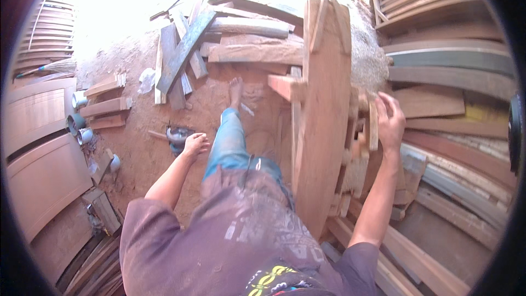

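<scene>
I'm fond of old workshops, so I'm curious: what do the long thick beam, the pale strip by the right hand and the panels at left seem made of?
Beam: wood, apparently unvarnished; brown and matte.
Strip: likely bare wood; pale tan, dull.
Panels: probably smooth wood, with grooved borders; their even colour leaves any clear finish uncertain.

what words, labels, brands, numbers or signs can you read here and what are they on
Dark shirt, pale lettering: worn and creased, too broken up to quote.
Same shirt, yellow-green print nearer the picture's lower edge: too blurred to read.
No other text is legible.
</scene>
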Tool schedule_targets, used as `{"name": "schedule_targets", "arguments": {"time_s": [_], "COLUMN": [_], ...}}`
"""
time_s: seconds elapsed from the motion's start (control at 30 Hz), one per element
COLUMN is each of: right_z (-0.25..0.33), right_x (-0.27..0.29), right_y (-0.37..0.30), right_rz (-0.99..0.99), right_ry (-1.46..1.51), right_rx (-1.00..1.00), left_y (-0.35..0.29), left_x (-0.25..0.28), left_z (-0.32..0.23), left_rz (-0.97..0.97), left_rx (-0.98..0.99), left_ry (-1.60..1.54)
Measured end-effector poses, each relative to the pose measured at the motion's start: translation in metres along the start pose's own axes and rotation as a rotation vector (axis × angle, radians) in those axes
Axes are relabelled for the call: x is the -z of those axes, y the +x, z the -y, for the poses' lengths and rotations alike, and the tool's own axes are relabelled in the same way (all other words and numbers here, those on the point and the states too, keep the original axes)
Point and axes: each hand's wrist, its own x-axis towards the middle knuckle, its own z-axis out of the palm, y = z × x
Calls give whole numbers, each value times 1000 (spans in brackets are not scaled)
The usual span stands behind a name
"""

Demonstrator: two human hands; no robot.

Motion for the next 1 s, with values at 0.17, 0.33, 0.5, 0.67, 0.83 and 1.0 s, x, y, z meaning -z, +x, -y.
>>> {"name": "schedule_targets", "arguments": {"time_s": [0.17,0.33,0.5,0.67,0.83,1.0], "right_z": [25,-1,24,38,49,45], "right_x": [-99,-185,-232,-234,-227,-228], "right_y": [186,274,275,279,282,281], "right_rz": [14,-93,-129,-131,-16,-10], "right_ry": [-190,-375,-411,-454,-434,-435], "right_rx": [14,-103,-131,-133,-242,-329], "left_y": [80,186,280,349,425,487], "left_x": [7,-33,-124,-234,-362,-475], "left_z": [-103,-216,-345,-444,-489,-523], "left_rz": [-61,77,124,141,202,219], "left_rx": [-74,-265,-464,-658,-830,-988], "left_ry": [93,446,559,764,945,1232]}}
